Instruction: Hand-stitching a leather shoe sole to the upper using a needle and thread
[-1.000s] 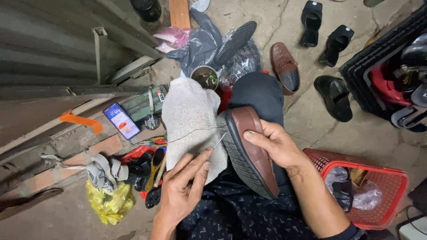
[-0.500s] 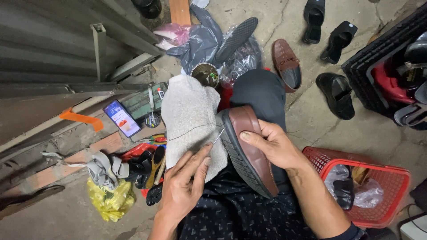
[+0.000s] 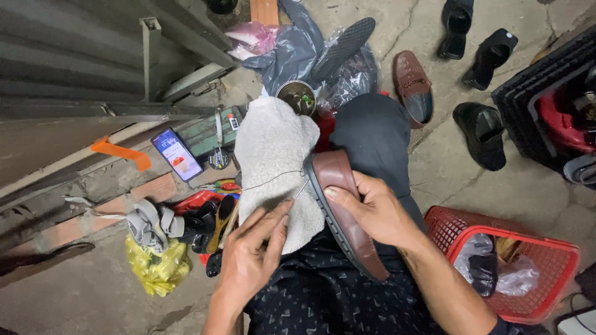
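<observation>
A person's right hand point(image 3: 375, 211) grips a brown loafer point(image 3: 344, 211) on its edge across the lap, sole facing left. The left hand point(image 3: 254, 254) pinches a needle point(image 3: 300, 190) with thread point(image 3: 270, 180) beside the sole, over a grey towel point(image 3: 273, 161) on the knee.

Glossy leather shoe point(image 3: 343, 211) (fuzzy cloth point(image 3: 273, 161) beside).

Street cobbler's spot, concrete floor point(image 3: 484, 205), scattered shoes point(image 3: 413, 84), tools point(image 3: 220, 186)

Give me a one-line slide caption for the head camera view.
Right hand steadies a brown leather shoe on a white towel while left hand pulls thin thread.
</observation>
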